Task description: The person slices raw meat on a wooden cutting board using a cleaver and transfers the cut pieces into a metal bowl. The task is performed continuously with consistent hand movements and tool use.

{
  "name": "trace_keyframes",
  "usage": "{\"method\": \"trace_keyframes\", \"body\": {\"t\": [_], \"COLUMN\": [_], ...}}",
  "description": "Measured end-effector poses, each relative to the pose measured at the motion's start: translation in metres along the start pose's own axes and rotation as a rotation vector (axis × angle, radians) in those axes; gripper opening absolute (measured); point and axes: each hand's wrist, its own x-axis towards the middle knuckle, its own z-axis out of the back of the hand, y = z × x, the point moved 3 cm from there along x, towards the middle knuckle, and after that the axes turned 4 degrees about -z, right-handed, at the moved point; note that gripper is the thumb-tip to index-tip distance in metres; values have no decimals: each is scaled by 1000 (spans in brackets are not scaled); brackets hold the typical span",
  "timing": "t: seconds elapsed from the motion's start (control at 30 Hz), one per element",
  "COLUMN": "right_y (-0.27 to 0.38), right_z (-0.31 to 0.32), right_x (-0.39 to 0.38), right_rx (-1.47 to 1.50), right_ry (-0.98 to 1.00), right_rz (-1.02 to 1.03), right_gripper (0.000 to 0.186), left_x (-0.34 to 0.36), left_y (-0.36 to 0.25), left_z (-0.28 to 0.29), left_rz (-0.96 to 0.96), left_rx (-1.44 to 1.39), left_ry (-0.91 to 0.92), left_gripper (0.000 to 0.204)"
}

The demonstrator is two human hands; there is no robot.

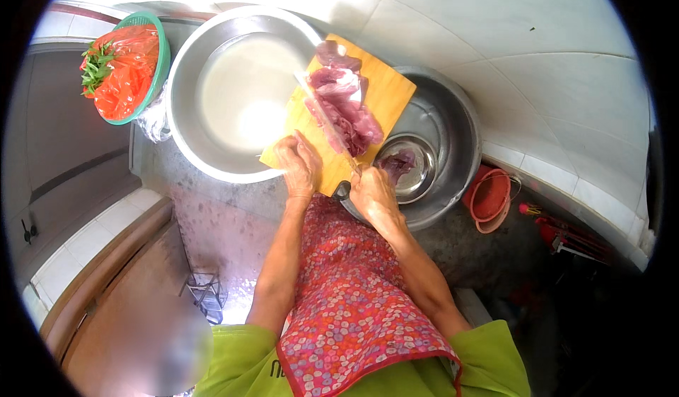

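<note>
Slicing raw meat (344,103) on a wooden cutting board (385,89), seen from the head camera.

From the head view, the right hand (373,193) is closed around the handle of a knife (327,119), whose blade runs up and left across the meat. The left hand (298,165) lies on the near corner of the board with fingers bent loosely, gripping nothing, just beside the meat. The board rests tilted across the rims of two metal basins: a large basin (185,57) of cloudy water on the left and another basin (461,124) on the right, which holds a small metal bowl (424,170) with pieces of meat. A green basket (161,43) with an orange bag and greens sits at upper left. A red patterned apron (350,305) covers the person's lap.
</note>
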Motion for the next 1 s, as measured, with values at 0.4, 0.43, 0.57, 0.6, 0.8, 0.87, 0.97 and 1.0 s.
{"method": "trace_keyframes", "body": {"t": [0.4,0.43,0.57,0.6,0.8,0.87,0.97,1.0], "right_y": [-14,-13,-13,-13,0,15,10,2], "right_z": [-12,-11,-7,-8,-15,-24,-23,-23], "right_x": [-52,-53,-59,-59,-38,-13,-14,-20], "right_rx": [-200,-195,-189,-189,-171,-183,-185,-207], "right_ry": [240,270,323,318,270,366,423,471], "right_rz": [-15,-41,-50,-27,25,-53,-79,-103], "right_gripper": [13,13,15,15,12,13,18,19], "left_x": [0,-1,-8,-8,-3,3,1,-1], "left_y": [1,3,16,13,4,-2,-4,1], "left_z": [-1,-3,-8,-6,-3,-2,-2,-4], "left_rz": [-43,-45,112,57,-15,-26,-190,-144], "left_rx": [113,133,-23,13,60,70,239,205], "left_ry": [163,194,156,154,166,197,154,166], "left_gripper": [50,52,56,55,51,43,29,36]}}
